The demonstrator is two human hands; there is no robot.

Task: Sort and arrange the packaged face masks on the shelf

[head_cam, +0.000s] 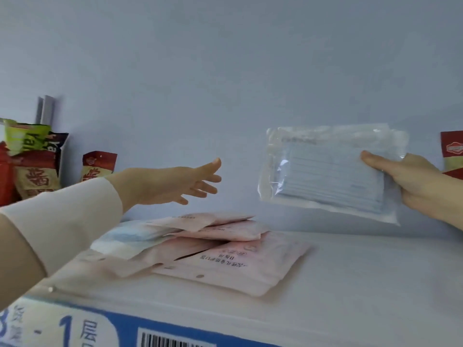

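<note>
My right hand [416, 184] holds a clear pack of blue face masks [328, 171] by its right edge, thumb on the front, lifted above the white shelf [363, 284]. My left hand [185, 182], in a white sleeve, reaches out over the shelf with fingers straight and holds nothing. Below it lies a loose pile of pink mask packs [233, 261], overlapping at different angles. A blue-and-white mask pack [125, 237] sticks out from under the pile on its left side.
Red and green snack bags [32, 166] stand at the shelf's left end, and a smaller red bag [99, 166] stands beside them. Another red bag [452, 151] stands at the right edge. A blue label with a barcode [75, 331] runs along the shelf front.
</note>
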